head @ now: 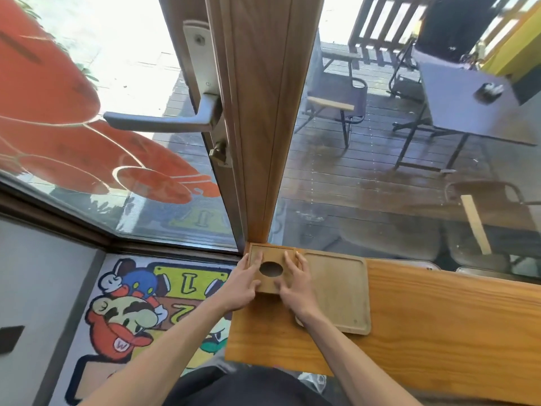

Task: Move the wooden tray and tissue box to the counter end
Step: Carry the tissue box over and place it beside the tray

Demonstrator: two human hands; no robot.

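Observation:
A wooden tissue box [272, 257] with an oval hole in its top stands at the far left corner of the wooden counter [439, 323], against the door frame. My left hand [244, 281] clasps its left side and my right hand [295, 284] clasps its right side, fingers spread over the top. The flat wooden tray [336, 291] lies on the counter right beside the box, touching it; my right wrist covers its near left corner.
A wooden door frame [260, 118] with a metal handle [164, 121] rises behind the box. Glass panes flank it. A cartoon floor mat [140, 312] lies left of the counter's end. Chairs and a table stand outside on the deck.

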